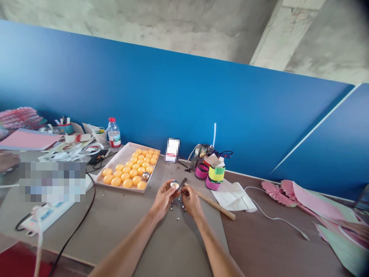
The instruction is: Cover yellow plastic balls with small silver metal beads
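Observation:
My left hand point(162, 198) is closed around a small shiny silver ball point(174, 185), which looks covered in mirror-like pieces. Close beside it on the right, my right hand point(190, 199) has its fingers pinched together; what they hold is too small or hidden to tell. A dark flat blade-like piece point(183, 182) shows between the two hands, and I cannot tell whether it is held. Small shiny silver bits point(183, 208) lie on the grey table mat below my fingers. A wooden stick point(219, 206) lies beside my right hand, partly hidden by it.
A shallow box point(113, 158) holds many orange balls point(125, 177) and one silver ball point(146, 176). Behind stand a bottle point(114, 134) and pink, yellow and black containers point(216, 174). A power strip point(49, 219) with cables lies left; pink paper point(319, 200) lies right. A blue partition point(173, 96) closes the back.

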{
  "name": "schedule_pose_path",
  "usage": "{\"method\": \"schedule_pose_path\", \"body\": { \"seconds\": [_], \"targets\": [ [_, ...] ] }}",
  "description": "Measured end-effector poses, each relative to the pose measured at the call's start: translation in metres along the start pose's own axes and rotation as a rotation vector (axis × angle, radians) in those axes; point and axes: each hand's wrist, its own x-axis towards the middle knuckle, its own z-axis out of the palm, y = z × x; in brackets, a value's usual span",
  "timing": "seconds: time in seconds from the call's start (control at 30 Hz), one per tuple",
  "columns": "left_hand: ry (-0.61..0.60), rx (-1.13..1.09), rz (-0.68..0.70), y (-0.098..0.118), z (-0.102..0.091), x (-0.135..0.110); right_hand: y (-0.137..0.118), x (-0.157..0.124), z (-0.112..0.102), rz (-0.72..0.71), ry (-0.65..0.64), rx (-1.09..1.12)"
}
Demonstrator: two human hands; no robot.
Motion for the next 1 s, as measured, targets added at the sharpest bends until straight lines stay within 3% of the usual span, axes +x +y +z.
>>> {"method": "schedule_pose_path", "body": {
  "seconds": [0.23,0.53,0.63,0.83,1.0],
  "targets": [
    [-0.013,-0.028,-0.023,0.001,0.000,0.000,-0.001,0.004,-0.002,0.117,-0.021,0.079],
    [0.013,0.027,-0.030,-0.001,-0.003,0.001,-0.003,0.004,-0.005,0.060,-0.011,0.075],
    [0.022,0.035,-0.029,-0.002,-0.004,0.002,-0.003,0.006,-0.006,0.107,-0.019,0.224],
    [0.009,0.040,-0.033,-0.003,-0.003,0.001,-0.008,0.008,-0.007,0.263,0.028,0.749],
    [0.006,0.054,-0.035,-0.002,-0.001,-0.001,-0.015,0.005,-0.007,0.287,-0.007,0.800]
  ]
}}
